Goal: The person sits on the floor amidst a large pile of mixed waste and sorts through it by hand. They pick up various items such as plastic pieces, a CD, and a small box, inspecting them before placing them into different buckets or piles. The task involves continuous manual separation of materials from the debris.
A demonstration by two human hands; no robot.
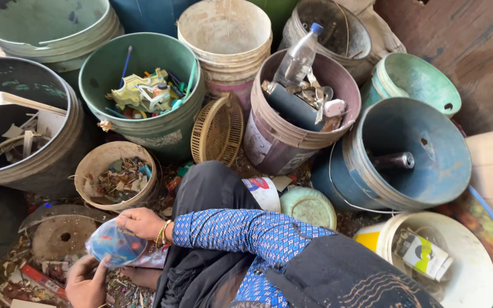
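Both hands, left (87, 285) and right (138, 221), hold a crumpled, possibly plastic wrapper (115, 244) over littered ground (7, 279); buckets (144, 91) of sorted scrap stand around.

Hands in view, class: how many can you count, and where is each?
2. The right hand, on the blue patterned sleeve, grips a bluish plastic packet at lower left; the left hand holds it from below, near the bottom edge. No others show.

Your floor (7, 279): littered ground crowded with buckets.
You have a green bucket (144, 91), a mauve bucket (298, 108), a tilted blue bucket (406, 154), a small tan tub (116, 174) and a woven yellow basket (219, 130) resting on it, amid scattered scraps.
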